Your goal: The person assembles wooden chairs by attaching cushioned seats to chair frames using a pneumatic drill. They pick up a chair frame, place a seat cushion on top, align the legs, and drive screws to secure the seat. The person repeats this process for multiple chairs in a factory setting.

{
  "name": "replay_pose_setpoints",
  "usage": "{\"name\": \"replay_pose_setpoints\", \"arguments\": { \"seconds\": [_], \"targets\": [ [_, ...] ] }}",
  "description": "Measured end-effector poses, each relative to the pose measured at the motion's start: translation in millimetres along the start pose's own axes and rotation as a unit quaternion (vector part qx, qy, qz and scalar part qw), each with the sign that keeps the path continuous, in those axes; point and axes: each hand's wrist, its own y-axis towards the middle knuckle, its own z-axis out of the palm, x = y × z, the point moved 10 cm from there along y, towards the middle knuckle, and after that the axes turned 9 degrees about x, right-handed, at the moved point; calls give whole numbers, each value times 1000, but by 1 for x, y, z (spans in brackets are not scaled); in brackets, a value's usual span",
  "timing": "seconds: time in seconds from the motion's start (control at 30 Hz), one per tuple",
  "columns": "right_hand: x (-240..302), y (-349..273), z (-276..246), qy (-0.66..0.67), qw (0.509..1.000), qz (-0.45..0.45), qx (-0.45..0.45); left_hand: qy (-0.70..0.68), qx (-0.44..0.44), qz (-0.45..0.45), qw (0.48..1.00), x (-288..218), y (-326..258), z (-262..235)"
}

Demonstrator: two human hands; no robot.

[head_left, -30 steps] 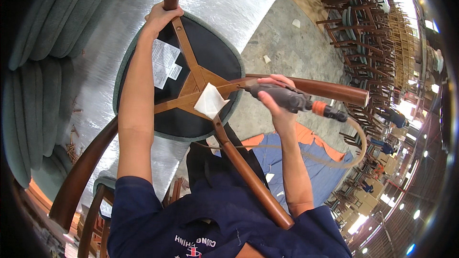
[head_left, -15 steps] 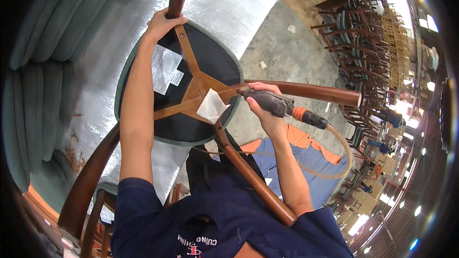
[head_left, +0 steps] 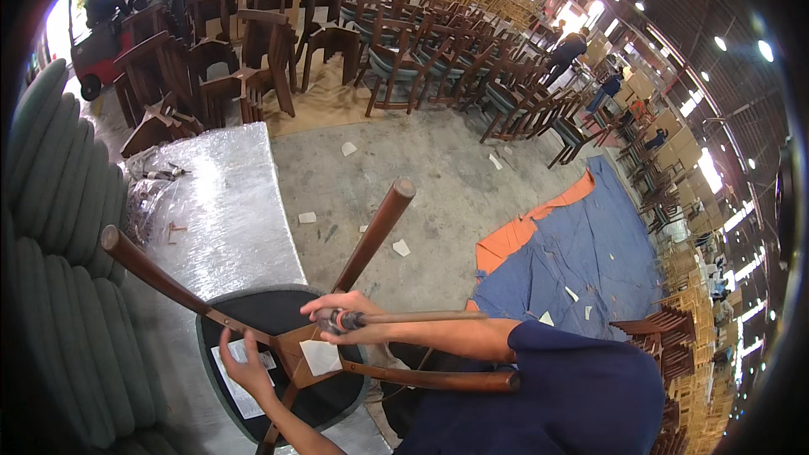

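An upside-down chair rests on the wrapped surface, its dark round seat (head_left: 227, 409) underneath and its brown legs (head_left: 375, 232) pointing up and outward. A wooden cross brace (head_left: 295, 345) spans the seat's underside. On the brace lies a white paper piece (head_left: 321, 357), and a printed label (head_left: 238, 388) is stuck to the seat. My left hand (head_left: 244, 364) hovers over the label, fingers apart, by the brace arm's end at the left leg. My right hand (head_left: 350, 320) grips a dark air screwdriver (head_left: 337, 318) with an orange ring and a hose, above the brace.
Shiny wrapped sheeting (head_left: 227, 211) covers the work surface. Stacked grey-green cushions (head_left: 63, 177) rise on the left. A blue and orange cloth (head_left: 573, 253) lies on the concrete floor (head_left: 379, 152) among paper scraps. Rows of chairs (head_left: 396, 59), a forklift (head_left: 101, 55) and people (head_left: 566, 55) are farther back.
My left hand has let go of the chair leg and opened over the seat. The screwdriver has moved with my right hand. The view has swung up toward the room.
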Motion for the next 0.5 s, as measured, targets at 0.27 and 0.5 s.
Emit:
{"name": "replay_pose_setpoints", "arguments": {
  "seconds": [0.27, 0.5],
  "targets": [
    [70, 51, 27, -3, 994, -80, 78, -191, 248, 178, 933, -229, -48, 4],
    [89, 65, 46, 32, 990, -109, 87, -57, 166, 225, 959, -239, -37, -10]
  ]
}}
